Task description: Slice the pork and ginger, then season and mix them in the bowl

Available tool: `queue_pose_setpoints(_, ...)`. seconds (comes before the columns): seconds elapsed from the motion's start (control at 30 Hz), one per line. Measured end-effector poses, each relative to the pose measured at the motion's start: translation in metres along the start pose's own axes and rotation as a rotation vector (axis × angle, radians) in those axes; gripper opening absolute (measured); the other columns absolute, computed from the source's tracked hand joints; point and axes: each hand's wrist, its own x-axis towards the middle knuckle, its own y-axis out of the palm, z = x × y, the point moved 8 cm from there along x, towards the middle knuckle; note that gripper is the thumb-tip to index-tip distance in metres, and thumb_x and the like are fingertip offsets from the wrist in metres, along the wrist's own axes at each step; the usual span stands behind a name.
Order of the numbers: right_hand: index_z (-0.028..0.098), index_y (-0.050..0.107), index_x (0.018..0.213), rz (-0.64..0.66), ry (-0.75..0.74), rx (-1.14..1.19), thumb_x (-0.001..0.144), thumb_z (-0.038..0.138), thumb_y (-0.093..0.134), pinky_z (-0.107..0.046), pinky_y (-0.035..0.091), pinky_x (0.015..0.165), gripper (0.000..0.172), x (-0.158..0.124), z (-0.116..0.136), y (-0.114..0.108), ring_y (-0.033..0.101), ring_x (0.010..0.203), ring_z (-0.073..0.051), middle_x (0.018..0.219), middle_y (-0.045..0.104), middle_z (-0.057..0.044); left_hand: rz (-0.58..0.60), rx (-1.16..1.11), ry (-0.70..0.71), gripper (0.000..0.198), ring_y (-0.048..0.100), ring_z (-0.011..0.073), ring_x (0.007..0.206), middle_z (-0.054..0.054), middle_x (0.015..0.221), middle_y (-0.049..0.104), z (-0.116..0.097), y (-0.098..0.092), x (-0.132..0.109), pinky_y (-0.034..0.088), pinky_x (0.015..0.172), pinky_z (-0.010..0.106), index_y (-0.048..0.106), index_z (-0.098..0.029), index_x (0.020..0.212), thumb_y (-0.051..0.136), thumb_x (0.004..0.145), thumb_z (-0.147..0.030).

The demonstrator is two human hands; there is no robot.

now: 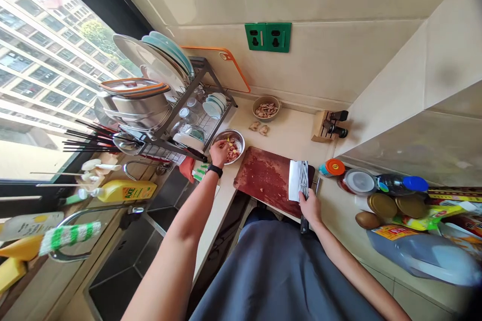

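My left hand point(219, 151) reaches over the rim of a metal bowl point(238, 136) that holds chopped pieces of food; its fingers are curled down into the bowl, and what they hold is hidden. A dark band sits on that wrist. My right hand point(311, 206) is closed on the handle of a cleaver point(298, 180), whose broad blade lies flat on the right end of a dark red cutting board point(263, 178). The board sits at the counter's front edge, wet and stained.
A dish rack point(173, 110) with plates, pots and chopsticks stands left of the bowl, above a sink point(124, 261) and tap. A small bowl of shells point(265, 108), a knife block point(328, 127), and jars, bottles and a kiwi point(367, 219) crowd the right counter.
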Motion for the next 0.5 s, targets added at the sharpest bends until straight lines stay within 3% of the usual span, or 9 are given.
queue_pose_setpoints(0.07, 0.015, 0.059, 0.114, -0.065, 0.007, -0.157, 0.091, 0.043, 0.048, -0.036, 0.046, 0.079, 0.038, 0.000, 0.006, -0.004, 0.067, 0.089, -0.028, 0.097, 0.071, -0.015, 0.062, 0.070, 0.046, 0.031, 0.067, 0.0277, 0.100, 0.016, 0.109, 0.073, 0.001, -0.004, 0.027, 0.049, 0.091, 0.037, 0.073, -0.012, 0.109, 0.062, 0.083, -0.025)
queue_pose_setpoints(0.13, 0.017, 0.059, 0.117, -0.109, 0.016, -0.328, 0.093, 0.044, 0.047, -0.036, 0.045, 0.078, 0.038, 0.000, 0.010, -0.009, 0.065, 0.090, -0.028, 0.099, 0.069, -0.014, 0.086, 0.091, 0.079, 0.031, 0.064, 0.0296, 0.108, 0.018, 0.115, 0.071, 0.006, -0.005, 0.038, 0.046, 0.099, 0.040, 0.072, -0.011, 0.110, 0.062, 0.082, -0.021)
queue_pose_setpoints(0.2, 0.018, 0.061, 0.117, -0.151, 0.001, -0.440, 0.094, 0.044, 0.048, -0.035, 0.045, 0.079, 0.037, -0.001, 0.016, -0.014, 0.063, 0.092, -0.027, 0.100, 0.068, -0.013, 0.062, 0.070, 0.114, 0.030, 0.061, 0.0286, 0.113, 0.018, 0.120, 0.068, 0.015, -0.007, 0.032, 0.042, 0.104, 0.039, 0.072, -0.011, 0.109, 0.058, 0.085, -0.020)
queue_pose_setpoints(0.3, 0.015, 0.062, 0.116, -0.298, -0.086, -0.548, 0.093, 0.040, 0.051, -0.039, 0.044, 0.087, 0.035, -0.010, 0.041, -0.022, 0.057, 0.106, -0.030, 0.114, 0.060, -0.017, 0.006, -0.024, 0.126, 0.025, 0.062, 0.0270, 0.111, 0.016, 0.116, 0.069, 0.039, -0.010, 0.000, 0.043, 0.102, 0.038, 0.073, -0.014, 0.101, 0.056, 0.087, -0.025)
queue_pose_setpoints(0.37, 0.014, 0.061, 0.121, -0.303, -0.199, -0.583, 0.095, 0.035, 0.048, -0.039, 0.044, 0.090, 0.035, -0.019, 0.071, -0.009, 0.055, 0.111, -0.030, 0.122, 0.054, -0.019, 0.020, -0.132, -0.025, 0.024, 0.064, 0.0271, 0.102, 0.014, 0.104, 0.071, 0.069, -0.007, -0.029, 0.047, 0.091, 0.036, 0.072, -0.015, 0.092, 0.058, 0.088, -0.034)
queue_pose_setpoints(0.4, 0.016, 0.059, 0.124, -0.235, -0.268, -0.586, 0.096, 0.032, 0.046, -0.037, 0.045, 0.089, 0.035, -0.024, 0.088, 0.008, 0.056, 0.110, -0.028, 0.123, 0.053, -0.017, 0.071, -0.202, -0.156, 0.028, 0.066, 0.0262, 0.094, 0.013, 0.096, 0.072, 0.088, -0.001, -0.043, 0.049, 0.081, 0.034, 0.071, -0.015, 0.085, 0.059, 0.087, -0.040)
queue_pose_setpoints(0.5, 0.023, 0.056, 0.129, 0.136, -0.407, -0.632, 0.099, 0.034, 0.044, -0.030, 0.048, 0.081, 0.034, -0.036, 0.131, 0.079, 0.061, 0.099, -0.021, 0.121, 0.055, -0.011, 0.264, -0.527, -0.595, 0.038, 0.065, 0.0175, 0.074, 0.011, 0.091, 0.071, 0.130, 0.026, -0.084, 0.043, 0.059, 0.024, 0.065, -0.014, 0.080, 0.060, 0.086, -0.052)
